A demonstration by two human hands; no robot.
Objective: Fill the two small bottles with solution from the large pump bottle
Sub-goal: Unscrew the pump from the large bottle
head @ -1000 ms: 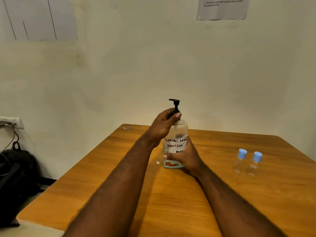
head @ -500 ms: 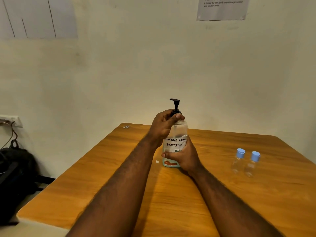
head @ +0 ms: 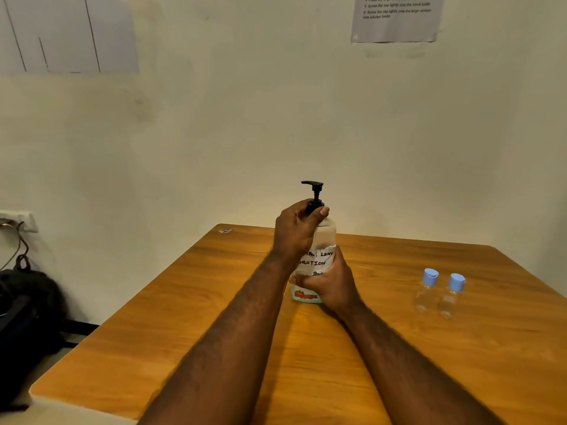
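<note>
two grips: left grip [head: 296, 233] seemingly round pump bottle [head: 322, 258] collar [head: 314, 206], right grip [head: 333, 286] round base

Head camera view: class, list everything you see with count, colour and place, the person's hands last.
large clear plastic pump bottle: one, black pump, handwritten label, mid-table
small clear plastic bottles: two, blue caps on, side by side right of the pump bottle
wooden table: one, orange-brown, against the wall
paper sheets: two, white, wall, top left and top right
bag: one, black, low at the left edge
wall socket: one, white, left wall, cable attached
left hand: one, grips the pump's collar
right hand: one, holds the bottle's lower body
</note>
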